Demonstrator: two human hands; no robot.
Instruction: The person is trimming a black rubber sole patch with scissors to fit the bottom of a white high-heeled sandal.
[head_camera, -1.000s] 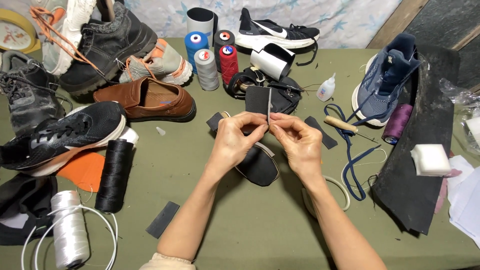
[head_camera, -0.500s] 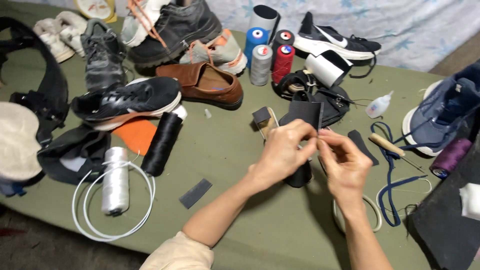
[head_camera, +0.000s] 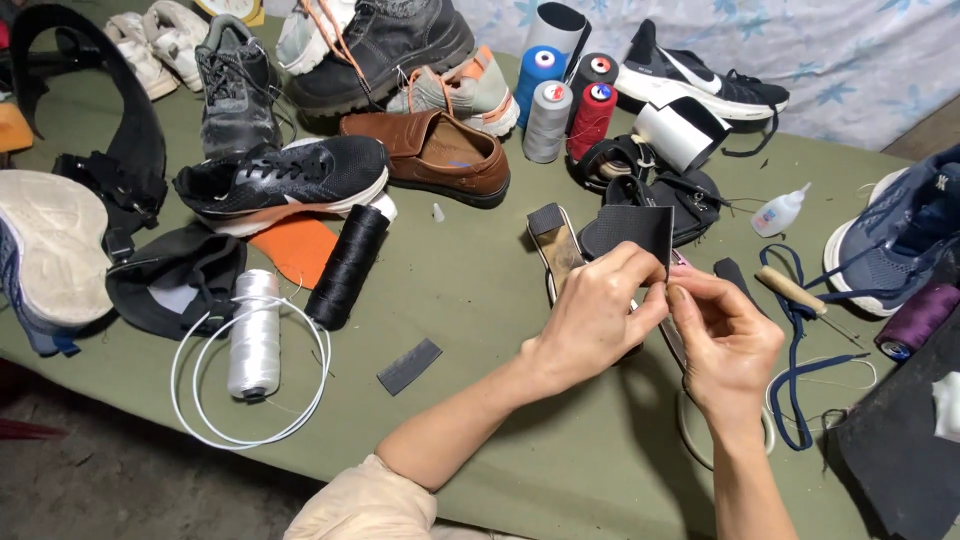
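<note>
Pinching black fabric piece (head_camera: 632, 228), left hand (head_camera: 598, 313) grip clamped, right hand (head_camera: 728, 340) fingertips closed beside it

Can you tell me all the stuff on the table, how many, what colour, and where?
black fabric piece: 1, black, pinched in both hands
shoes: many, black, brown, white, blue, back and edges
upright thread cones: 4, blue, grey, red, black, back middle
lying thread spools: 2, black and white, left of centre
glue bottle: 1, white, right
awl: 1, wooden handle, right
table: 1, green
left hand: 1, holding fabric
right hand: 1, pinching fabric's edge
</note>
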